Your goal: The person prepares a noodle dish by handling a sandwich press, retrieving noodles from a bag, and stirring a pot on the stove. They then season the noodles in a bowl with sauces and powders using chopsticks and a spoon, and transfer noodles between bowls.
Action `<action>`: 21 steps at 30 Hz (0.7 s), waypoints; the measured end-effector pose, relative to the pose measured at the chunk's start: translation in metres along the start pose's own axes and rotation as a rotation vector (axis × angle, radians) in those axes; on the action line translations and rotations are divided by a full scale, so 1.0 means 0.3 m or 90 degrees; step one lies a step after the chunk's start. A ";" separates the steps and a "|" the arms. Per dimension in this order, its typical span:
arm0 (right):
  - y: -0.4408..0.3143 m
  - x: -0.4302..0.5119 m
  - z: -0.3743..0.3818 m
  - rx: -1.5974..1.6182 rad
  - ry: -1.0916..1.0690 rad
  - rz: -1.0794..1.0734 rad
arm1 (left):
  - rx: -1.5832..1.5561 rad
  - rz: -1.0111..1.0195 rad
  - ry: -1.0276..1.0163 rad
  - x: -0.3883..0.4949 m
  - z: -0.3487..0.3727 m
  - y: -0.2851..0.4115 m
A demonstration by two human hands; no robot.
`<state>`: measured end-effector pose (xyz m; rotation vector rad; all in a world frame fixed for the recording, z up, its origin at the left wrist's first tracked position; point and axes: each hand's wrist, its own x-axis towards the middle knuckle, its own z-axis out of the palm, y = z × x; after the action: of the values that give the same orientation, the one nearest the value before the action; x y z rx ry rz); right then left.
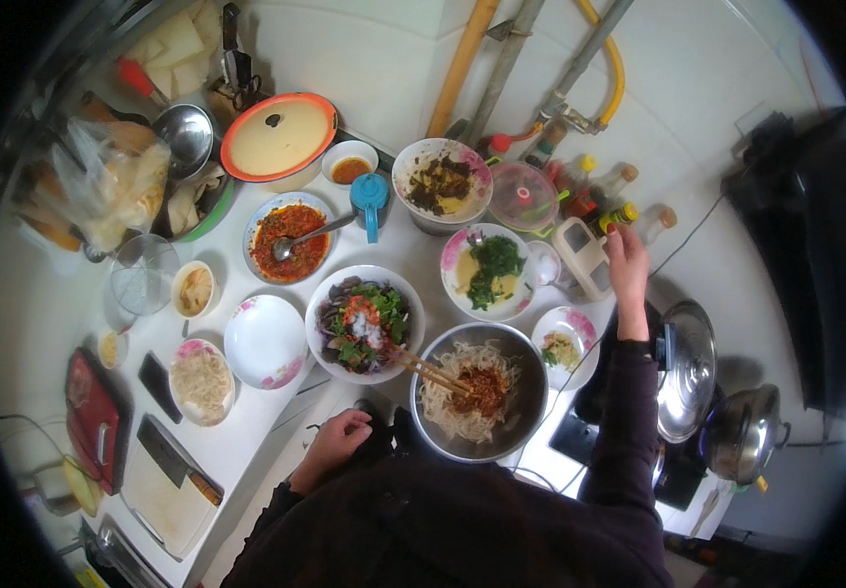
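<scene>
My right hand (625, 257) reaches out to the bottles at the back right; its fingers are at the yellow cap of a sauce bottle (620, 214), and whether they grip it is unclear. My left hand (342, 434) hangs before my body, loosely curled, with nothing seen in it. In front of me a steel bowl (479, 448) holds noodles (452, 367) topped with red-brown sauce (483, 393). Wooden chopsticks (434, 371) lie across its rim towards a white bowl (412, 294) of dark slices, green herbs, chopped red pepper and white grains.
Around these stand a plate of greens (493, 272), a bowl of red chili sauce (291, 235) with a spoon, an empty bowl (265, 342), a blue-lidded jug (370, 192) and a seasoning box (577, 253). A cleaver (166, 452) lies on a cutting board (166, 507) at left. Pots and a stove are at right.
</scene>
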<state>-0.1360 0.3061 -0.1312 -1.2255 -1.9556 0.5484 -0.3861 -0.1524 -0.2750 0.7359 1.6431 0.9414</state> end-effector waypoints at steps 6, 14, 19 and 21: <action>-0.195 -0.224 -0.037 0.097 -0.084 0.067 | -0.042 0.022 -0.014 0.015 -0.050 -0.020; -0.278 -0.549 -0.052 0.145 -0.096 0.126 | -0.011 0.083 -0.043 0.014 -0.105 -0.043; -0.255 -0.695 -0.069 0.174 -0.070 0.179 | 0.008 0.058 -0.082 0.014 -0.123 -0.034; -0.247 -0.732 -0.076 0.160 -0.066 0.179 | 0.016 0.073 -0.081 0.011 -0.126 -0.024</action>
<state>-0.1035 0.0759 -0.1468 -1.3374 -1.7417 0.9876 -0.4235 -0.1615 -0.2777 0.8971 1.5163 0.9372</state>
